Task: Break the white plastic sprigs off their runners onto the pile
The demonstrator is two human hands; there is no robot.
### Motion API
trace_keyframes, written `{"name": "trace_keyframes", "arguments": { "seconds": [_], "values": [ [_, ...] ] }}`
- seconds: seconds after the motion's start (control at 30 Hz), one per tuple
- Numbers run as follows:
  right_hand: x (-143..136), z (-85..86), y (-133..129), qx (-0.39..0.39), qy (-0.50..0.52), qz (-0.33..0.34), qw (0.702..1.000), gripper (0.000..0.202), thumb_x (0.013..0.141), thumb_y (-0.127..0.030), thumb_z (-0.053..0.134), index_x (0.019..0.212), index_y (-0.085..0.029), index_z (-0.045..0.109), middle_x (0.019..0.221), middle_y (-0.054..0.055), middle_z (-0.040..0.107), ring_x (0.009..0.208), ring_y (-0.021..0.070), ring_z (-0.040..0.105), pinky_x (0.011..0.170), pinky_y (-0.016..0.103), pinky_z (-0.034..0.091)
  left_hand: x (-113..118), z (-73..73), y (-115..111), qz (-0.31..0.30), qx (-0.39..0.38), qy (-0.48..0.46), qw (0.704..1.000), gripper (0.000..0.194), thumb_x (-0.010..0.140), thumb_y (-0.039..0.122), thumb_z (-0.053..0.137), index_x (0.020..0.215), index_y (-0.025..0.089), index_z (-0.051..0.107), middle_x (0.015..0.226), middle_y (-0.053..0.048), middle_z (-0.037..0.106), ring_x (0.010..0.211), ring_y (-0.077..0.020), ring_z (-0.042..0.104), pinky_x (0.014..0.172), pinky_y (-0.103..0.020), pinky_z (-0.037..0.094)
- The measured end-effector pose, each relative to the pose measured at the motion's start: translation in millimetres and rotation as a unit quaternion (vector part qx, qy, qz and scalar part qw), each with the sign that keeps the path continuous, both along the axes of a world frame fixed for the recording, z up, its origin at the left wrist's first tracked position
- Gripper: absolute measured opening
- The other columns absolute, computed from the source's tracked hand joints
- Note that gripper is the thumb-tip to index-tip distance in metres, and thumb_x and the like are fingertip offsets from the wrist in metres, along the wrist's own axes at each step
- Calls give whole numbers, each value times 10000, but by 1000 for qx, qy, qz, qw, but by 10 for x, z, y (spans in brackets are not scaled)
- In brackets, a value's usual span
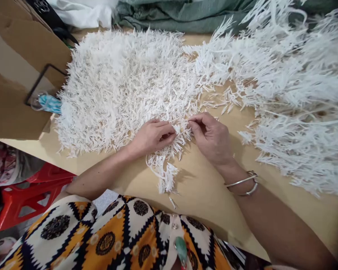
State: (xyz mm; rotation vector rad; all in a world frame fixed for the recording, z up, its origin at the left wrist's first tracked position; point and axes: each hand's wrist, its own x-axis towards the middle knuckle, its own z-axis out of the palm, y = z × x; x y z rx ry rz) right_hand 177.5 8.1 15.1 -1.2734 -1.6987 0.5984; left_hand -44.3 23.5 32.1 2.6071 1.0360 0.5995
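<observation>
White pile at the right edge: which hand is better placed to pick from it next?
Probably the right hand: it is nearer the pile, across a strip of table; the left hand lies farther off.

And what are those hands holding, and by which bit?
The left hand and right hand seem to pinch white strands; which part is too small to tell.

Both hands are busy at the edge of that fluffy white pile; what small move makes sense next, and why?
Perhaps the right hand should tug gently outward: its thumb and forefinger appear to pinch the edge of the white pile, while the left hand lies close by, against the pile's front.
</observation>
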Motion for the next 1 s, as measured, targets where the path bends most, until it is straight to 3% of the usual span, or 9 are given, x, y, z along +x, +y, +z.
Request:
{"name": "trace_keyframes", "arguments": {
  "seconds": [0.17, 0.33, 0.4, 0.57, 0.77, 0.9, 1.0],
  "values": [
    [15, -96, 87, 61, -85, -45, 994, 170, 967, -138, 527, 982, -254, 651, 941, 36, 731, 877, 217, 668, 845, 389, 530, -18, 18, 3, -56, -19, -6, 998, 221, 1064, 281, 518, 908, 189, 644, 811, 15, 697, 733, -118, 632, 789, -296, 447],
    [227, -162, 240, 37, -61, -133, 989, 162, 941, -138, 541, 1006, -249, 640, 810, 13, 626, 723, 192, 590, 732, 378, 518, -35, 16, -54, -81, -59, -43, 994, 188, 1027, 238, 551, 859, 193, 623, 758, 34, 652, 690, -101, 595, 821, -282, 471],
    [238, -151, 229, 47, -42, -117, 991, 148, 971, -172, 541, 1047, -238, 651, 860, 31, 643, 768, 200, 620, 755, 390, 543, -28, -1, -60, -71, -51, -50, 995, 171, 1022, 226, 557, 868, 193, 623, 760, 36, 650, 689, -100, 598, 800, -278, 465],
    [91, -19, 87, 106, -55, -19, 993, 163, 1037, -298, 566, 1086, -238, 710, 1135, 101, 713, 1132, 263, 671, 1008, 495, 550, -3, -11, -40, -71, -25, -45, 996, 174, 1053, 264, 555, 911, 191, 624, 786, 24, 671, 717, -109, 639, 769, -280, 461],
    [76, 63, 72, 85, -20, 146, 985, 145, 1030, -392, 635, 1023, -274, 718, 1030, 48, 769, 1026, 249, 701, 1006, 506, 519, -5, -10, -48, -50, -36, -31, 998, 164, 1069, 269, 522, 953, 194, 611, 762, 24, 683, 713, -119, 656, 786, -291, 479],
    [89, 27, 80, 46, -8, 116, 992, 113, 1013, -247, 644, 901, -249, 659, 898, 20, 733, 885, 204, 680, 857, 407, 528, -7, 2, -48, -55, -49, -29, 997, 129, 1038, 201, 520, 992, 200, 640, 773, 32, 696, 704, -110, 649, 791, -288, 478],
    [67, -21, 79, 43, -69, 56, 995, 191, 1015, -252, 614, 826, -236, 599, 808, 23, 651, 806, 200, 613, 763, 372, 493, -3, 15, -34, -54, -55, -34, 996, 147, 1048, 213, 525, 957, 189, 638, 755, 37, 684, 678, -98, 630, 776, -273, 481]
  ]
}}
